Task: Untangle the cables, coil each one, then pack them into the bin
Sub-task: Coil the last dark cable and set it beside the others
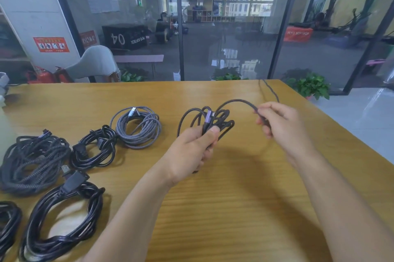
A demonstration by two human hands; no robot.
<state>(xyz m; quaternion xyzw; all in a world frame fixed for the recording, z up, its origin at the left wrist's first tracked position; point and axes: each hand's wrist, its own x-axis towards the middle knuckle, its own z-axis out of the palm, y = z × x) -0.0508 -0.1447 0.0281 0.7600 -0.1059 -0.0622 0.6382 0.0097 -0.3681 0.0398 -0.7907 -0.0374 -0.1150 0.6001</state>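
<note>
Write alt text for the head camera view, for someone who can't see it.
Two bare hands coil a dark braided cable above a wooden table: the left hand grips the gathered loops, the right hand pinches the loose strand. Five coiled cables lie at the left, among them a grey braided coil.

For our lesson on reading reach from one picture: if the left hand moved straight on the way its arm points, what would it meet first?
Likely nothing but bare table. The left hand points up and right, holding the dark cable loops above the wood; depth is uncertain.
</note>
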